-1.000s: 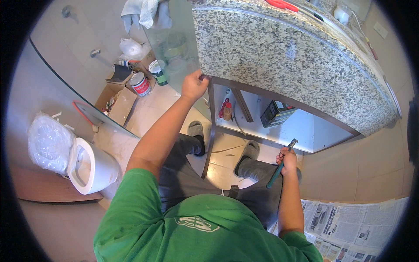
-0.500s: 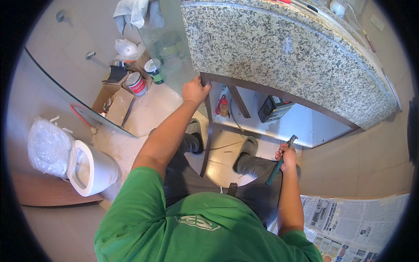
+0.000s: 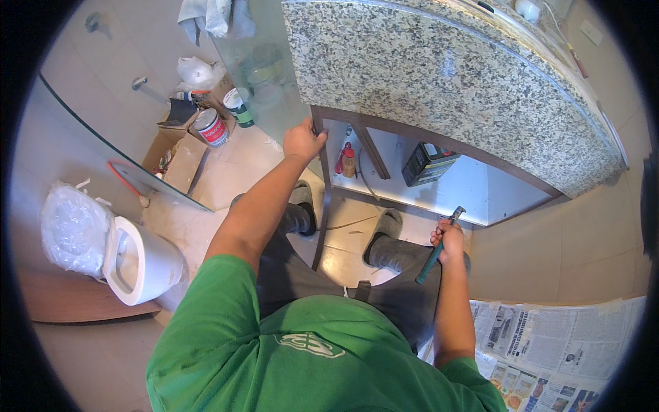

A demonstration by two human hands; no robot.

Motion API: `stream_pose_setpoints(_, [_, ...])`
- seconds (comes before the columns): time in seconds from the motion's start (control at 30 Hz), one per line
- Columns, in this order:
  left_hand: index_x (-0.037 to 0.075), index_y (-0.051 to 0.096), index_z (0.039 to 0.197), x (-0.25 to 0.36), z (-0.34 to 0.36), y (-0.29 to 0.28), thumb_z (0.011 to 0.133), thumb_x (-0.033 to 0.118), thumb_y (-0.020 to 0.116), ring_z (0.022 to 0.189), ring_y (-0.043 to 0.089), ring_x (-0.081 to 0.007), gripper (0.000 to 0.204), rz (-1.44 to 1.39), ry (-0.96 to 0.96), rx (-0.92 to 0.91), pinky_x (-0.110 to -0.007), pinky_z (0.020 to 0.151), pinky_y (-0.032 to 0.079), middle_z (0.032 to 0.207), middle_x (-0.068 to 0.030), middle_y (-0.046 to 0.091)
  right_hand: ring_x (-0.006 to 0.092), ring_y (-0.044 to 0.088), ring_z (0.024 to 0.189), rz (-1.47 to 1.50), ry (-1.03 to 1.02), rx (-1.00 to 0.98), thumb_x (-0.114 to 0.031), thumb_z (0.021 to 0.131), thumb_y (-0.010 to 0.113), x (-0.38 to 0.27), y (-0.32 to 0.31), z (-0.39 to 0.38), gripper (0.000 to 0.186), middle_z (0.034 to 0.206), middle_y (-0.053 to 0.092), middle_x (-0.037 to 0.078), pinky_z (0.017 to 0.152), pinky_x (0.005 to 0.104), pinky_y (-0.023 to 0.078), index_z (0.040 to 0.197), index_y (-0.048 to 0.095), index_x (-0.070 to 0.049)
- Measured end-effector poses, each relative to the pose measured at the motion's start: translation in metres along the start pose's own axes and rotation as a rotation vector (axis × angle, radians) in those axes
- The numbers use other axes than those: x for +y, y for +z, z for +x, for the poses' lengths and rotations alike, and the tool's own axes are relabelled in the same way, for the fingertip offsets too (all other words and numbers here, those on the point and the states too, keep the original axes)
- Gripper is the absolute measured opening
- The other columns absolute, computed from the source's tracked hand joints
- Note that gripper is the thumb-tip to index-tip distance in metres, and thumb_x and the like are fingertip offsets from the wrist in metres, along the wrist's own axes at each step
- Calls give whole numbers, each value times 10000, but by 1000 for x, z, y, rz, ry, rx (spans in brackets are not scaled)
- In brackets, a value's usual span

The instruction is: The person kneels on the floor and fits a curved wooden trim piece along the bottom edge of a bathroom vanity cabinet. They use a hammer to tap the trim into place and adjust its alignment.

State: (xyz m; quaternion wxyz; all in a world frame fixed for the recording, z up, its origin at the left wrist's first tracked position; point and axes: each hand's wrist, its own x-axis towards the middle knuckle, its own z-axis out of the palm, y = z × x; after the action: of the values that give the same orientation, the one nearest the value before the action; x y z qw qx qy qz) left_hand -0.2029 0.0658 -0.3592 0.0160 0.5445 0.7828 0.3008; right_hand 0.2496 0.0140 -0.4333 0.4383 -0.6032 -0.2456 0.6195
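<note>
My left hand [image 3: 303, 143] is closed round the upper corner of an open brown cabinet door [image 3: 325, 199], seen nearly edge-on, beside the cabinet frame. My right hand [image 3: 449, 240] grips a hammer [image 3: 430, 264] by its teal handle; the metal head points up toward the cabinet opening, in front of the white cabinet floor [image 3: 467, 196]. Inside the cabinet sit a dark box-shaped can [image 3: 427, 165], a small orange-brown bottle [image 3: 349, 162] with a red item beside it, and a slanting brown wooden strip [image 3: 371, 152].
A speckled granite counter [image 3: 425, 75] overhangs the cabinet. Left stand a toilet [image 3: 141, 264], a glass panel [image 3: 117, 147], paint cans [image 3: 211, 128] and a cardboard box [image 3: 185, 161]. Newspaper [image 3: 549, 343] covers a surface at lower right. My slippered feet are on the tiles before the cabinet.
The view has shifted slightly, so the whole scene sits a little higher and further left. Both hands keep their grips, on the door and the hammer.
</note>
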Motion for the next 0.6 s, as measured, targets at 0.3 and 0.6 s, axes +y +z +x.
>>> stream_pose_setpoints(0.3, [30, 681, 1026, -4, 8, 4, 814, 408, 757, 868, 719, -365, 440, -60, -81, -101, -460, 776, 552, 915, -189, 742, 197, 591, 577, -1, 9, -9, -21, 905, 537, -1, 2, -1, 104, 700, 535, 56, 490, 316, 499, 1007, 541, -41])
stream_pose_setpoints(0.6, [12, 692, 1048, 1, 16, -38, 879, 347, 723, 833, 722, -339, 377, -186, 55, -22, -424, 753, 548, 901, -190, 740, 198, 589, 579, -43, -5, -8, -23, 911, 533, -3, 8, -5, 98, 706, 533, 59, 486, 315, 495, 1007, 541, -42])
